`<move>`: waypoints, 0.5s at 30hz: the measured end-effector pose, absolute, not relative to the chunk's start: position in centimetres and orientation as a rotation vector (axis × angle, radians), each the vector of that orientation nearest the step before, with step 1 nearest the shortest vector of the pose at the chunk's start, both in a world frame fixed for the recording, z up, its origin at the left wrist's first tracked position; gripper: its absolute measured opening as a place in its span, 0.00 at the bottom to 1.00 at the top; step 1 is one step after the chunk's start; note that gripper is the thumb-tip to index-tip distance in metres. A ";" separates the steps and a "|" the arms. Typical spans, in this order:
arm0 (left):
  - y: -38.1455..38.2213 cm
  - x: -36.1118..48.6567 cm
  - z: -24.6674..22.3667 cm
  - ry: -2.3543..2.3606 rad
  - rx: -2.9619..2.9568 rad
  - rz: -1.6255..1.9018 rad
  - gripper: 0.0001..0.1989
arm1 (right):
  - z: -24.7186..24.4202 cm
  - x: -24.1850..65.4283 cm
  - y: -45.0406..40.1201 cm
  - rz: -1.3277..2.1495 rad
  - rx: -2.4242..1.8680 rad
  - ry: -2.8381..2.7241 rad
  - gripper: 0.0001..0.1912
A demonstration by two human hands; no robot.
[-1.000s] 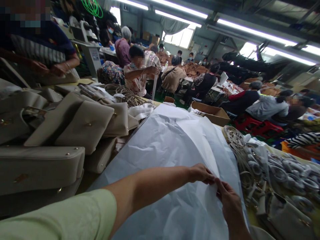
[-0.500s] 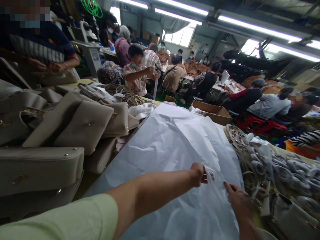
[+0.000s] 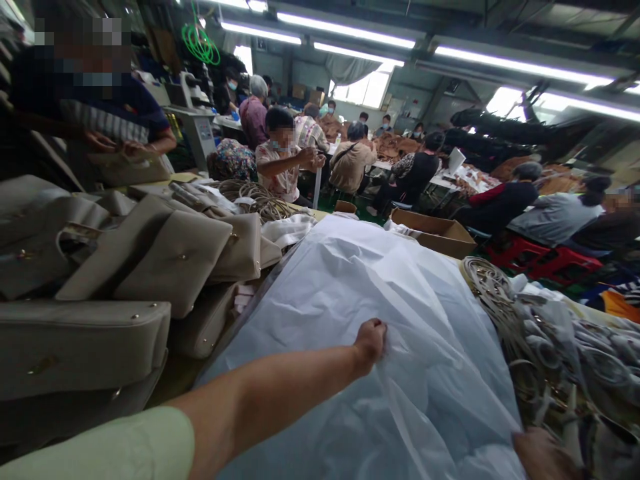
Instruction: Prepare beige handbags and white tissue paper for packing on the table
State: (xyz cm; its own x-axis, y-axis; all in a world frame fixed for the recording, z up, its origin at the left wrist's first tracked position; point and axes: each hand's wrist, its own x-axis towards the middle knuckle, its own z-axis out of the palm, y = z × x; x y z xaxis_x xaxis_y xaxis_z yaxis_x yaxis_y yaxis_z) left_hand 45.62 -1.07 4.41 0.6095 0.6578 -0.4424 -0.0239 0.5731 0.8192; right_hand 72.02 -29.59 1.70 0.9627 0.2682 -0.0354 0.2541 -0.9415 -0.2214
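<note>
Thin white tissue paper (image 3: pixel 320 320) lies wrinkled in layers over the table in front of me. My left hand (image 3: pixel 371 341) reaches across from the left and is closed on a raised fold near the middle of the paper. From that fold a crease runs toward the near edge. At the lower right, my right hand (image 3: pixel 546 455) is at the paper's right edge, blurred by motion; its fingertips meet the edge and appear to pinch it. Whatever lies under the paper is hidden.
Grey-beige handbags (image 3: pixel 173 260) are heaped on the left. Coiled straps (image 3: pixel 487 283) and wrapped rolls (image 3: pixel 600 360) line the right side. An open cardboard box (image 3: pixel 440 235) stands beyond the paper. A person (image 3: pixel 117 127) handles a bag at the far left; several people sit at tables behind.
My right hand has moved right and toward me, and the paper's right side has spread out with it. My left hand has shifted left, and the gathered paper there has flattened.
</note>
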 end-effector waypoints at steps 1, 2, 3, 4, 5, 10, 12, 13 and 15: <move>-1.1 45.5 4.4 0.816 0.903 0.443 0.07 | 2.6 71.4 -28.6 0.022 -2.884 -0.447 0.27; -1.1 45.3 4.4 0.805 0.923 0.431 0.08 | 3.4 70.7 -27.5 -0.017 -2.853 -0.555 0.27; -1.2 45.2 4.4 0.798 0.938 0.423 0.08 | 4.2 70.1 -26.2 0.004 -2.813 -0.709 0.25; -1.4 45.2 4.4 0.789 0.954 0.415 0.08 | 4.8 69.5 -24.9 0.088 -2.781 -0.886 0.24; -1.6 45.1 4.4 0.776 0.971 0.398 0.08 | 5.3 69.0 -23.5 0.208 -2.757 -1.053 0.23; -3.5 44.7 3.8 0.701 0.963 0.227 0.07 | 5.2 70.5 -16.9 0.641 -2.619 -1.028 0.31; -4.2 44.3 3.4 0.664 0.903 0.202 0.09 | 4.5 72.2 -15.1 0.746 -2.396 -0.611 0.41; -4.3 44.0 3.2 0.646 0.875 0.201 0.10 | 4.2 73.1 -14.5 0.779 -2.289 -0.414 0.44; -4.2 43.3 2.9 0.617 0.829 0.207 0.14 | 3.4 74.5 -13.9 0.804 -2.153 -0.102 0.43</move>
